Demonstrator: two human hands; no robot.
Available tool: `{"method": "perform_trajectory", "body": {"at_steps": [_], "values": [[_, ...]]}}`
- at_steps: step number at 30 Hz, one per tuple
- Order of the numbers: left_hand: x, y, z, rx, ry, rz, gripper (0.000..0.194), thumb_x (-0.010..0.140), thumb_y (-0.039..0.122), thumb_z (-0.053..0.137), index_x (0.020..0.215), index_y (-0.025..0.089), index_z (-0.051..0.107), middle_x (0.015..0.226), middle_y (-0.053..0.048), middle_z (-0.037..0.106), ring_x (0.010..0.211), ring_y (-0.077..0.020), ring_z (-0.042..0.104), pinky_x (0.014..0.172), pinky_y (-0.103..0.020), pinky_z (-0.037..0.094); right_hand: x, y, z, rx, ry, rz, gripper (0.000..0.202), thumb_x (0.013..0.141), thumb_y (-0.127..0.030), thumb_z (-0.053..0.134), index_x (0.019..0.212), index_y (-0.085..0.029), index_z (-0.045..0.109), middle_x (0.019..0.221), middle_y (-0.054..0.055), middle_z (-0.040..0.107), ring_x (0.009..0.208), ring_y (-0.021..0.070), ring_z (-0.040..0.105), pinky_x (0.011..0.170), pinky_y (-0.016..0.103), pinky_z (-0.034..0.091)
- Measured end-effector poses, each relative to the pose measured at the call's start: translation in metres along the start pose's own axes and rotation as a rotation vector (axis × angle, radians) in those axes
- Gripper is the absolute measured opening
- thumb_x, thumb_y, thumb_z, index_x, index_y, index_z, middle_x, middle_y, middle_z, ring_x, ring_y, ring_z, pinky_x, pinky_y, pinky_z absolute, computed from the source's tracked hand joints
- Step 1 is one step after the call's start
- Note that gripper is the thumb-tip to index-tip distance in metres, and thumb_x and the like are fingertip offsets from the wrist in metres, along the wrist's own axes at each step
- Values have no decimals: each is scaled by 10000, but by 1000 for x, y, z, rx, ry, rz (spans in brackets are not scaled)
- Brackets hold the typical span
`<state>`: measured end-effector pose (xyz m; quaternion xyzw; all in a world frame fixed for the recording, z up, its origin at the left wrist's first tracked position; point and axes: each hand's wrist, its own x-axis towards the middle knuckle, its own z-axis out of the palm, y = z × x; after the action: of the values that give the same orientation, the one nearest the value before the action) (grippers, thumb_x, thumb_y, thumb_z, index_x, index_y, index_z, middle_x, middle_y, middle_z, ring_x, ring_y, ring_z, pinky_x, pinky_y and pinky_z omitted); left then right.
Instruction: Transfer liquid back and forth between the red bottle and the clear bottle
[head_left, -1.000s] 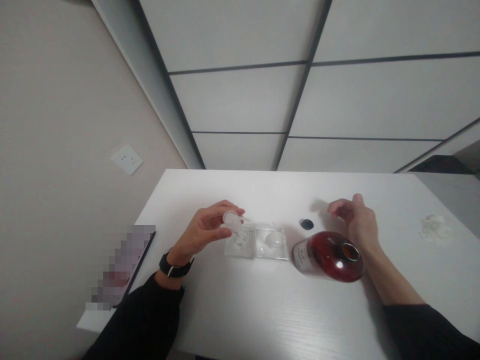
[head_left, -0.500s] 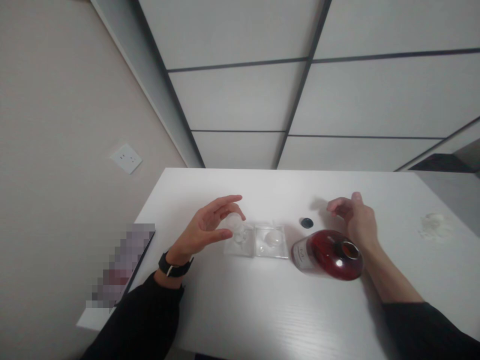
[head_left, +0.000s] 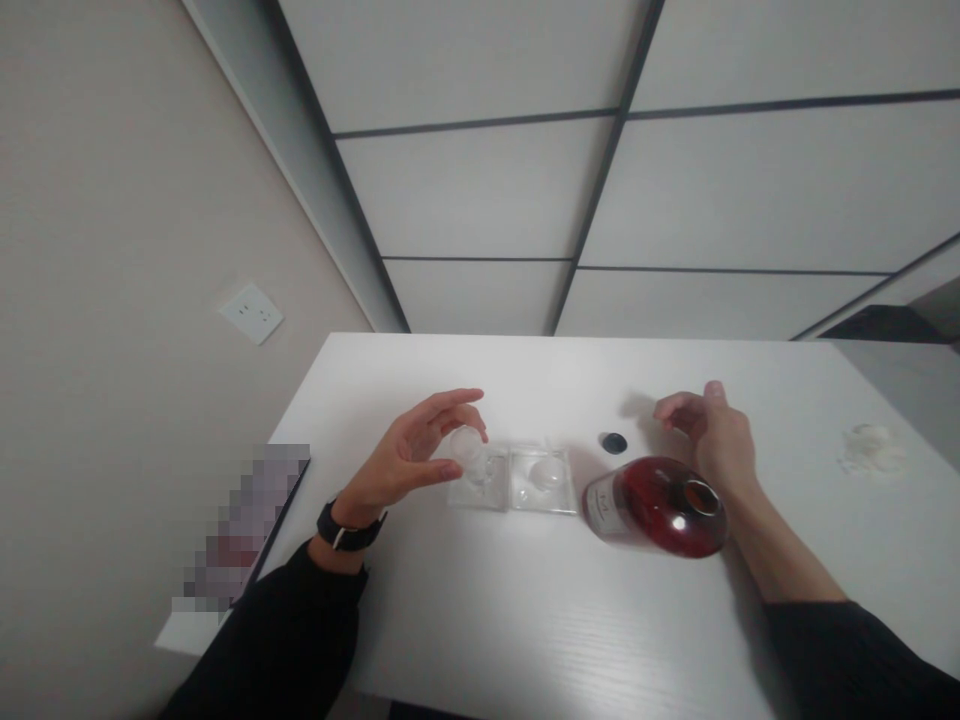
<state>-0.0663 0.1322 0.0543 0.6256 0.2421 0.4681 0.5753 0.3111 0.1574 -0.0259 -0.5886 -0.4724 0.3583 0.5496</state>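
At the clear case [head_left: 534, 503], left hand [head_left: 401, 455] half-rings a faint cup [head_left: 466, 446], grip unclear; right hand [head_left: 721, 440] loosely open.

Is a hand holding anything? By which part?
The left hand curves around a clear cup; whether it holds it can't be told. The right hand looks empty.

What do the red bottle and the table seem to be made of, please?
The red bottle looks like glossy, translucent glass or plastic, judging by its sharp highlight. The table seems white laminate or painted wood, softly shiny with faint grain.
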Motion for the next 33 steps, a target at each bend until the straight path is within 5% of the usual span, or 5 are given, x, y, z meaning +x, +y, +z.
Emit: {"method": "perform_trajectory", "body": {"at_steps": [33], "values": [[0, 2, 2, -33, 66, -47, 539, 812, 382, 949, 1302, 247, 767, 1016, -54, 757, 986, -200, 688, 952, -337, 559, 1, 1, -1, -18, 1, 14, 764, 878, -950, 486, 618, -261, 690, 665, 56, 645, 664, 231, 576, 678, 390, 481]]}}
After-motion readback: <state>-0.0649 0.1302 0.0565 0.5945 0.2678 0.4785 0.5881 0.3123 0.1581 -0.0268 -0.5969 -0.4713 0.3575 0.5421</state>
